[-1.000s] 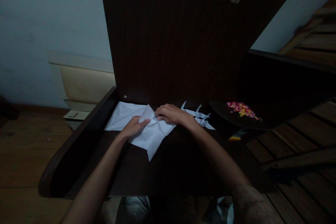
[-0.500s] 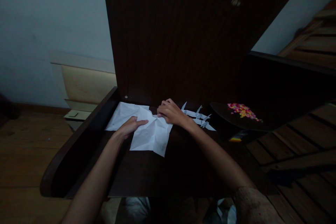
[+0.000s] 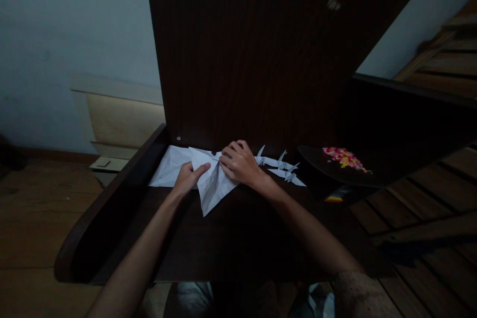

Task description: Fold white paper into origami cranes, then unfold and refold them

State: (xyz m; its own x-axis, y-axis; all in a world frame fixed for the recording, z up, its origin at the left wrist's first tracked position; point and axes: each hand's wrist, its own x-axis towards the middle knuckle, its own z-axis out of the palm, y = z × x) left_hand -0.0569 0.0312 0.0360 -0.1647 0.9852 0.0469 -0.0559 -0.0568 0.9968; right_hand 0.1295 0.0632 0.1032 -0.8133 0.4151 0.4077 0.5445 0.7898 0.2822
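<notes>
A creased sheet of white paper (image 3: pixel 214 190) is held up between my two hands, one corner pointing down toward me. My left hand (image 3: pixel 189 177) grips its left side, thumb on top and the other fingers behind. At the upper right, my right hand (image 3: pixel 240 161) pinches the paper with curled fingers, hiding part of that edge. Behind, a second creased white sheet (image 3: pixel 163 169) lies flat at the left. Several folded white paper cranes (image 3: pixel 288 171) rest just right of my right hand, partly covered by it.
The dark wooden desk (image 3: pixel 208 248) has a raised side rail (image 3: pixel 112 203) at left and a tall dark panel (image 3: pixel 253 69) behind. On a curved shelf (image 3: pixel 313 159) at right lies a pile of small pink and yellow pieces (image 3: pixel 346 159). Slatted wood (image 3: pixel 432 194) stands beyond.
The held paper has turned, so a corner now points down where a straight lower edge was. My right hand has shifted slightly left along it; the cranes and flat sheet stay put.
</notes>
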